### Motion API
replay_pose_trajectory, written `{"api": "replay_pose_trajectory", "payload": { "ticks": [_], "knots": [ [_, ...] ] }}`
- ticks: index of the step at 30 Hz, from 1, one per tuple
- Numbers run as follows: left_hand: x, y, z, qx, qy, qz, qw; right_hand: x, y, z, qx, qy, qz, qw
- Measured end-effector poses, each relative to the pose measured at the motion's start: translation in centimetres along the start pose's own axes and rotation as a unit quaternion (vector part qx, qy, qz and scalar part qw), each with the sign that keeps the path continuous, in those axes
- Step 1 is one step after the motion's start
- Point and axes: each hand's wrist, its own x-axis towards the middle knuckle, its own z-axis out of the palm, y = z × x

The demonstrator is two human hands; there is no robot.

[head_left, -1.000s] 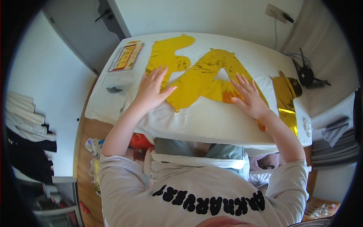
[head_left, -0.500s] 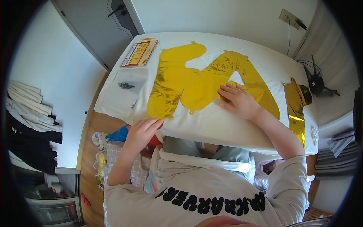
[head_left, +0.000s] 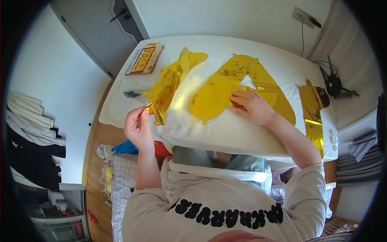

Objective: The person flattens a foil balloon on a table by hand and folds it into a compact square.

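Observation:
My left hand point(head_left: 139, 125) pinches the near end of a gold foil balloon point(head_left: 171, 78) between thumb and fingers. That balloon is flat, uninflated, partly lifted off the table and creased. My right hand point(head_left: 254, 107) lies on a second flat gold foil balloon point(head_left: 272, 88), broadly triangular with a hole. Its fingers are extended over the foil beside the hole, bent slightly at the tips. Both balloons are on the white-covered table point(head_left: 225, 139). At the right end, a third gold foil piece point(head_left: 310, 103) hangs toward the table's near edge.
A flat printed package point(head_left: 145, 60) is at the far left of the table, with a small dark bundle point(head_left: 132, 94) nearer. A black router-like device point(head_left: 333, 84) with antennas and cables stands at the right. A small white item point(head_left: 334, 139) lies at the right edge.
My left hand has taken hold of the left balloon's near end and raised it, folding that balloon up and leftward, away from the other balloon. My right hand has stayed nearly still.

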Motion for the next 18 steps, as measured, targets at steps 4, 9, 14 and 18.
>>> {"api": "replay_pose_trajectory", "payload": {
  "ticks": [4,9,14,18],
  "knots": [
    [-1.4,1.9,3.4,0.037,-0.11,0.148,0.982,0.0,-0.5,0.2,-0.027,0.055,-0.009,0.998],
    [-4.9,5.8,7.3,-0.009,-0.394,0.389,0.833,2.6,-2.8,-0.4,0.592,-0.054,0.209,0.776],
    [-9.2,7.7,8.0,0.017,-0.412,0.496,0.764,5.2,-4.3,-0.5,0.676,-0.135,0.251,0.68],
    [-10.7,7.6,7.8,-0.001,-0.435,0.522,0.734,6.0,-3.7,0.6,0.544,-0.12,0.26,0.789]
  ]
}}
